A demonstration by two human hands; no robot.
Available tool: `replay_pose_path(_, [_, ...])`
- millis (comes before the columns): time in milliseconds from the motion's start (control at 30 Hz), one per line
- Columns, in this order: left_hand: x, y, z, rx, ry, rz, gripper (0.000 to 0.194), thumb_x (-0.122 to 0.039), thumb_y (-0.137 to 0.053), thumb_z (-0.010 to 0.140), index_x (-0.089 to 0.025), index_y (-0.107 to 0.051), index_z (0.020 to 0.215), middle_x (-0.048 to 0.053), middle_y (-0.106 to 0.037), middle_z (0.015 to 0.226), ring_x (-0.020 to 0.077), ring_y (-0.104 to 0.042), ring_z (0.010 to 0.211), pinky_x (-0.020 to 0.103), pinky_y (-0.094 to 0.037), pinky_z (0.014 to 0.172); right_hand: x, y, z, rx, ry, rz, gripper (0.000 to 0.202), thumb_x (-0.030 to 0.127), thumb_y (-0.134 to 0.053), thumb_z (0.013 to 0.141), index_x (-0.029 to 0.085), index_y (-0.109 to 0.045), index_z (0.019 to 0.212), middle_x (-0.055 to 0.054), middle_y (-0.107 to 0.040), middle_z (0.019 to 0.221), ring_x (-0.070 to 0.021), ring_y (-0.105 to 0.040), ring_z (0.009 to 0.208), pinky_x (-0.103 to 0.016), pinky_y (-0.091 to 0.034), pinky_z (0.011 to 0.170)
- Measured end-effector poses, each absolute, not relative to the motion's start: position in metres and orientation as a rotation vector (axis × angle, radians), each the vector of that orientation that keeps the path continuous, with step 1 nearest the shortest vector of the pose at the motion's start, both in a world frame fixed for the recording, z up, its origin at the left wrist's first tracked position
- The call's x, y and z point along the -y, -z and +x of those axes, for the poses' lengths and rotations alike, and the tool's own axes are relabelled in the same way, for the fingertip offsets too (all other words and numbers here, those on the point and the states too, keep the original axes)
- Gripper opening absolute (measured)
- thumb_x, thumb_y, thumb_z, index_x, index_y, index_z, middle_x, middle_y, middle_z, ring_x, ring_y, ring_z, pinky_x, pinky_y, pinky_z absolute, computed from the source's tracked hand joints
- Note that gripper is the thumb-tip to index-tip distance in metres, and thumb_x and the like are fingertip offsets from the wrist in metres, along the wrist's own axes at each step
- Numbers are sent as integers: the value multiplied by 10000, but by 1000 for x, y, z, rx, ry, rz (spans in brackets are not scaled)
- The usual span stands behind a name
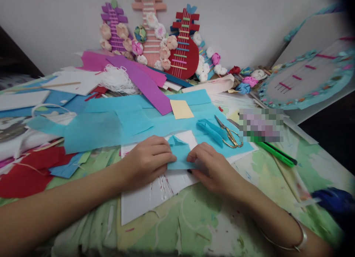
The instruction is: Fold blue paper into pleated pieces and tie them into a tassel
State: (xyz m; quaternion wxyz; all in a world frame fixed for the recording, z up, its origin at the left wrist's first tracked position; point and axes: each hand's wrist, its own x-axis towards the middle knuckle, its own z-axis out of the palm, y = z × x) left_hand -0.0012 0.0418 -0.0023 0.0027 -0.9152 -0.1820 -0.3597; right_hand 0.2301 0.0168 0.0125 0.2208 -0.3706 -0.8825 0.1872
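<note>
Left hand [151, 159] presses the blue paper [181, 155], fingertips partly hidden; right hand [212, 166] pinches its four-o'clock edge; scissors [230, 133] at two o'clock.

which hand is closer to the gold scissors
Right. The right hand is just left of the scissors and nearer the person; the left hand is farther left, across the small blue paper.

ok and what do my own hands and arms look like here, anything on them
Both are bare, with no gloves, and no sleeve shows on either forearm. The left hand has no ring or bracelet that I can see. On the right side, above the right hand, a thin, silvery bangle circles the forearm. A small dark patch shows at the right thumb's tip, perhaps nail polish.
</note>
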Motion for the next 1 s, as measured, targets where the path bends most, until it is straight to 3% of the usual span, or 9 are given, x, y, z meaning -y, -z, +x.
replay_pose_path(100, [-42, 3, -2, 629, 1171, -2895, 177, -23, -490, 812, -130, -613, 882, 72, -664, 788, 185, -601, 825, 340, -510, 766, -19, -11, 233, 2420, -399, -967, 236, -29, -470, 744, 163, -519, 873, -48, -567, 856, -175, -499, 838, -320, -414, 744])
replay_pose_path(333, [-38, -2, 2, 446, 1003, -3109, 196, -25, -490, 825, -152, -606, 917, 73, -680, 900, 212, -567, 934, 380, -462, 854, -24, -12, 236, 2470, -181, -855, 211, 10, -460, 786, 158, -601, 838, -64, -585, 802, -191, -506, 797, -343, -416, 708])
replay_pose_path(700, [-43, -1, -2, 432, 847, -3416, 229, -55, -430, 888, -173, -626, 903, 66, -630, 862, 162, -546, 832, 304, -431, 778, -24, -24, 241, 2596, -456, -840, 242, 38, -484, 833, 153, -682, 912, -80, -635, 881, -182, -553, 844, -343, -465, 753])
replay_pose_path(1000, [-45, -8, -4, 709, 777, -3525, 267, -44, -412, 891, -174, -622, 993, 45, -651, 882, 132, -576, 835, 230, -453, 752, -25, -19, 243, 2605, -410, -852, 336, -17, -447, 819, 187, -685, 940, -71, -623, 861, -183, -543, 831, -328, -467, 723])
